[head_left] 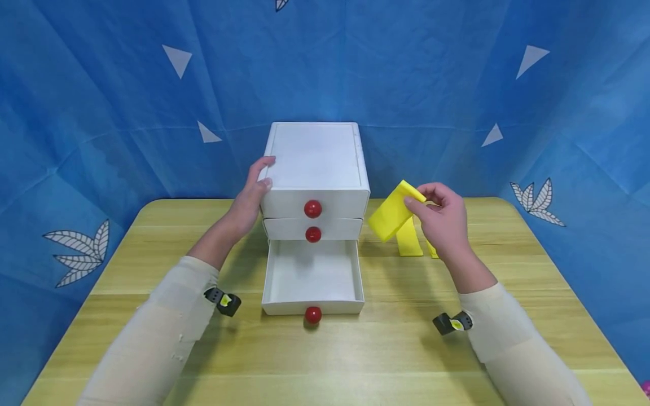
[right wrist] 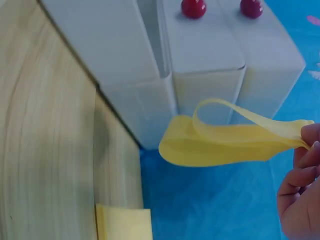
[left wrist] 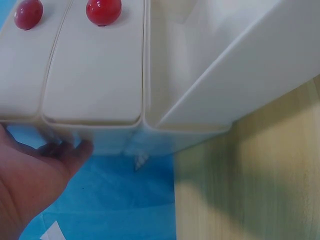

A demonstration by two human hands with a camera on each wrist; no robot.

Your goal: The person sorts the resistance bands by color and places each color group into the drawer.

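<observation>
A white cabinet of three drawers with red ball knobs stands on the table. Its bottom drawer is pulled out and looks bare inside; the upper two are closed. My left hand rests against the cabinet's left side, thumb and fingertips over the top edge. In the left wrist view, the fingers lie along that side. Right of the cabinet, my right hand pinches one end of a soft yellow band. The right wrist view shows the band bent into a loose loop, held up in the air.
More yellow pieces show on the table below and behind the held band; one folded piece appears in the right wrist view. A blue patterned cloth hangs behind the wooden table.
</observation>
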